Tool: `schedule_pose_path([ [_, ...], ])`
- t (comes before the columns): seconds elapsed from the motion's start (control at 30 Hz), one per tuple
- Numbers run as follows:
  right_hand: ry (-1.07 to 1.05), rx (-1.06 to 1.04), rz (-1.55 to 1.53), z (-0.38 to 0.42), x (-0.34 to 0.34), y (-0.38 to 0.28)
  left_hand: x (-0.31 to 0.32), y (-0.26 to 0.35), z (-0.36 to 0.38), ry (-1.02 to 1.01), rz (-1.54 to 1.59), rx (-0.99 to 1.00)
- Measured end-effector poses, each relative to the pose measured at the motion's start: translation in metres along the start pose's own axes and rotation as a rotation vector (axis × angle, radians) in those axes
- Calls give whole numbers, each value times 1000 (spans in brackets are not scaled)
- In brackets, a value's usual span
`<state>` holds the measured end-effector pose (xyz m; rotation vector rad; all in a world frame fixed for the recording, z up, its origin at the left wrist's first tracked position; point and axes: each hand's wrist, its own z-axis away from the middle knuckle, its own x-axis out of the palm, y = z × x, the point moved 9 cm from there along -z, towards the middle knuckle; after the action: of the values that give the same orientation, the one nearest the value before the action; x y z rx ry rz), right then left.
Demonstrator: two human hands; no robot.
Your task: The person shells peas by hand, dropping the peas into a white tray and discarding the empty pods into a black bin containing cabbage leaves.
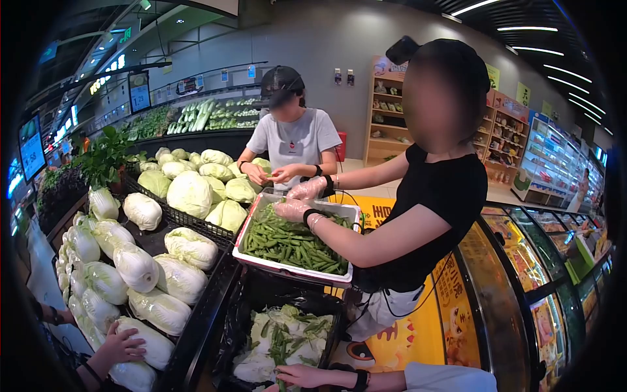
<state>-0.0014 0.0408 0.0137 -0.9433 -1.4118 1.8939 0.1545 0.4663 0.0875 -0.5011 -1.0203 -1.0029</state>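
My right hand (304, 376) enters low in the picture from the right, a dark band at its wrist. Its fingers are closed around a green pod (281, 384), partly cut off by the bottom edge. Just beyond it is a black-lined bin (241, 313) holding pale leaf trimmings (258, 362) and green pieces. Farther out stands a white box (294, 264) full of green pea pods (287, 238). My left hand cannot be made out. A hand on a wrapped napa cabbage (153, 346) at far left appears to be another person's.
A person in black (450, 189) reaches gloved hands into the box. Behind it, a person in grey (294, 134) holds something small. Wrapped napa cabbages (173, 307) and round cabbages (189, 194) line the left display. Freezer cases (516, 261) stand at right.
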Motion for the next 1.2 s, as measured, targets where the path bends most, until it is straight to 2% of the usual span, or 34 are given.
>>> schedule_pose_path([
  [0.07, -13, 96, -56, 2, -1, 11, -13, -6, -3, 24, -36, 42],
  [0.1, -9, 100, -56, 0, 0, 18, -1, -43, -27, 49, -151, 133],
  [0.13, 84, 36, -28, -1, -6, 21, 42, -97, -55, 91, -293, 227],
  [0.17, 177, -26, 1, -1, -11, 24, 39, -149, -92, 170, -520, 406],
  [0.23, 148, 33, 100, 3, -19, 7, 86, -267, -157, 308, -925, 528],
  [0.27, 113, 89, 199, 6, -22, 1, 102, -310, -179, 360, -1046, 563],
  [0.3, 110, 99, 195, 8, -22, -2, 106, -326, -189, 402, -1100, 588],
  [0.37, 236, -84, 167, 9, -28, -23, 103, -326, -194, 487, -1124, 660],
  [0.43, 259, -100, 214, 4, -30, -23, 90, -322, -204, 487, -1094, 707],
  [0.5, 320, -161, 101, 1, -36, -24, 79, -315, -208, 488, -1065, 759],
  [0.53, 282, -46, 47, -2, -36, -14, 69, -315, -213, 506, -1035, 696],
  [0.63, 251, 41, 69, -1, -36, -13, 21, -301, -241, 524, -1049, 623],
  [0.7, 270, 62, 95, 3, -38, -25, 4, -288, -241, 499, -1074, 916],
  [0.73, 376, -96, 155, 0, -42, -19, 23, -289, -232, 525, -1106, 937],
  [0.77, 400, -93, 134, 1, -45, -26, 29, -289, -226, 583, -1174, 1010],
  [0.83, 348, -28, 19, -3, -39, -24, 81, -291, -203, 566, -1252, 1067],
  [0.9, 373, -1, 33, -6, -40, -30, 75, -289, -206, 542, -1287, 1117],
  [0.97, 348, 31, -28, -8, -38, -18, 89, -290, -198, 554, -1282, 1076],
  [1.0, 353, 27, -127, -9, -37, -14, 86, -289, -200, 476, -1190, 1171],
  [1.03, 369, 20, -223, -10, -37, -11, 84, -286, -197, 509, -1185, 1165],
  [1.1, 346, 58, -274, -11, -35, -8, 79, -293, -204, 473, -1178, 963],
  [1.2, 305, 98, -284, -13, -34, -1, 79, -298, -204, 469, -1181, 965],
])
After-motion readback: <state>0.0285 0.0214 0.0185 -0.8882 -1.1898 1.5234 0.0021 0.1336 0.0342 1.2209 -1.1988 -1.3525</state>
